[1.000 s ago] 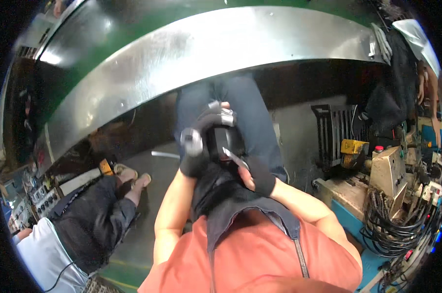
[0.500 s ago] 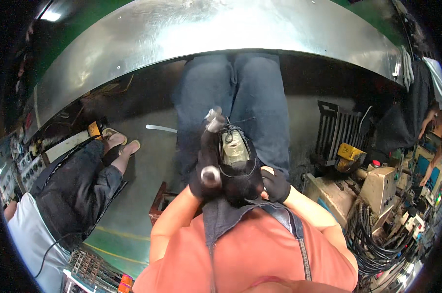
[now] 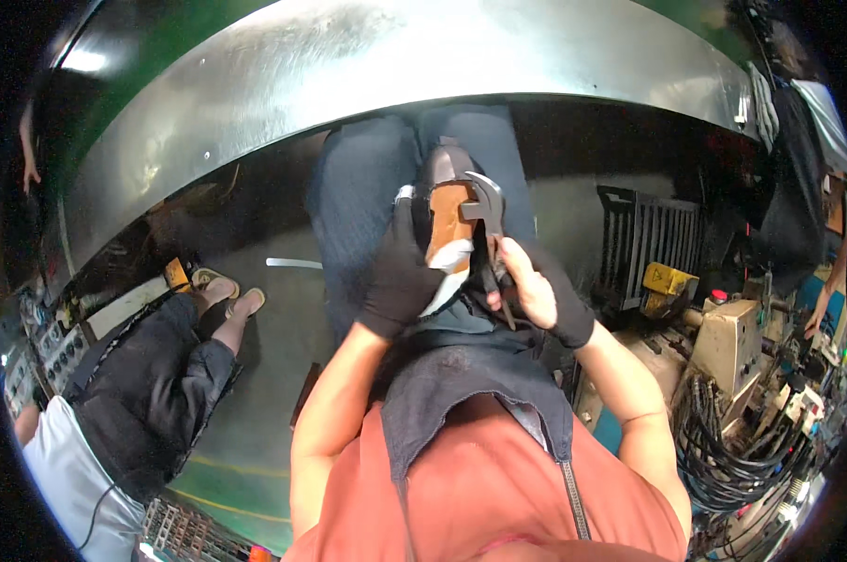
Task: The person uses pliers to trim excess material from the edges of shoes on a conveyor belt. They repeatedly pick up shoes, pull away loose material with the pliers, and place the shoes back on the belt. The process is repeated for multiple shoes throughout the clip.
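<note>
On my lap a shoe upper point(image 3: 449, 164) lies with its underside up and its dark toe pointing away. A tan bottom panel point(image 3: 447, 217) shows in the middle of it. My left hand point(image 3: 400, 272), in a black glove with whitish finger ends, is closed around the shoe's left side. Lasting pincers point(image 3: 488, 201), dark metal with a curved jaw and a hammer-like knob, lie against the right edge of the shoe. My right hand point(image 3: 539, 288), in a black glove with bare fingers, grips their handles. Whether the jaws pinch any material is unclear.
A long metal table point(image 3: 283, 84) spans the far side above my knees. At right stand a black slatted rack point(image 3: 653, 239), a yellow box point(image 3: 669, 286), a machine housing with a red button point(image 3: 728, 342) and bundled cables point(image 3: 704, 468). Another person point(image 3: 147, 384) is at left.
The shoe has been turned from laces up to underside up and moved farther away. My right hand has risen beside it, with the pincers now in view.
</note>
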`<state>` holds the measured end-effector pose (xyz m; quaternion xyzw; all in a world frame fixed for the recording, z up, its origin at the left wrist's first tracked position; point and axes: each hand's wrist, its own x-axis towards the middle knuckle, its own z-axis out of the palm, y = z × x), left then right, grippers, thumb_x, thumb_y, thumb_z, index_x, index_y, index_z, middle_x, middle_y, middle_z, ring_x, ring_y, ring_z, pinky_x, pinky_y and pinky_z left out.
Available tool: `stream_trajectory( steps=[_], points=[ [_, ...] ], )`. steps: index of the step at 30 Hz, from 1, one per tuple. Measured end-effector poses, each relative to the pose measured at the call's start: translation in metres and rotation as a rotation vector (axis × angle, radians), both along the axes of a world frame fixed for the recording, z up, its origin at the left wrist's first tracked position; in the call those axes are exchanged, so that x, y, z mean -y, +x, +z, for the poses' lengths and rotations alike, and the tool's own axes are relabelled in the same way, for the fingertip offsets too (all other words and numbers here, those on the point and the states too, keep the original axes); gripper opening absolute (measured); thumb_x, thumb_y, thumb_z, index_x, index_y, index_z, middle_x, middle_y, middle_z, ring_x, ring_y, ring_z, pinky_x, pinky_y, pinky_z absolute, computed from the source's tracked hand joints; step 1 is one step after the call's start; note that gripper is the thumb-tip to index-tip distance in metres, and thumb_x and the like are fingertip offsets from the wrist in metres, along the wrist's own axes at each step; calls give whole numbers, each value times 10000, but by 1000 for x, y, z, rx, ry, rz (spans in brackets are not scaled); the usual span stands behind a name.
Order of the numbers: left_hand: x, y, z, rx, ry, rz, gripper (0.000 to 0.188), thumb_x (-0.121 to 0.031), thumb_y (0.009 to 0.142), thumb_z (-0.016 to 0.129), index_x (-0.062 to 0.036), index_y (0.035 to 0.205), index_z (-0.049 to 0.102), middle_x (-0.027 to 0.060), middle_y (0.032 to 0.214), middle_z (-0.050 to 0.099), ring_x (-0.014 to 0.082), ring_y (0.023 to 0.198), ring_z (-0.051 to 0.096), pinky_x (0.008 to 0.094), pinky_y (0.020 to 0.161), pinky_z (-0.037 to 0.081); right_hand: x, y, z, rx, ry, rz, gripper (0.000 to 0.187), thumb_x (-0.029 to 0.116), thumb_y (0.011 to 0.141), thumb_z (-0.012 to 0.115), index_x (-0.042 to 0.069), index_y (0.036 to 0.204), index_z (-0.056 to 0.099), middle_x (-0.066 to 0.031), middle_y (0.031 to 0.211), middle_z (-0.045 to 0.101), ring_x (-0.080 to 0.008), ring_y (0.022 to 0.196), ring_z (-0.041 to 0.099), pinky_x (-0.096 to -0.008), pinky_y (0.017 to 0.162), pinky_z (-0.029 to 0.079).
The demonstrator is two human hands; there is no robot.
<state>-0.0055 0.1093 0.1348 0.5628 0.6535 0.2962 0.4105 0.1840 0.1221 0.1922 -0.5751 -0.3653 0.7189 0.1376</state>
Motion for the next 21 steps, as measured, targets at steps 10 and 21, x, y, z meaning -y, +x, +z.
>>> stream_trajectory(
  steps=[10, 21],
  points=[
    [7, -12, 5, 128, -199, -2, 514, -247, 896, 608, 47, 1297, 478, 245, 1250, 558, 334, 1161, 558, 345, 961, 437, -18, 39, -19, -35, -21, 113, 328, 346, 1023, 395, 48, 1006, 530, 21, 865, 492, -85, 719, 538, -246, 677, 465],
    [50, 37, -36, -113, 189, 48, 862, -352, 768, 730, 134, 1355, 327, 326, 1362, 405, 437, 1295, 382, 457, 1094, 287, -32, 32, 16, 713, 801, 1084, 305, 351, 891, 578, 52, 830, 583, -204, 803, 602, -393, 737, 594, -443, 595, 470]
  ],
)
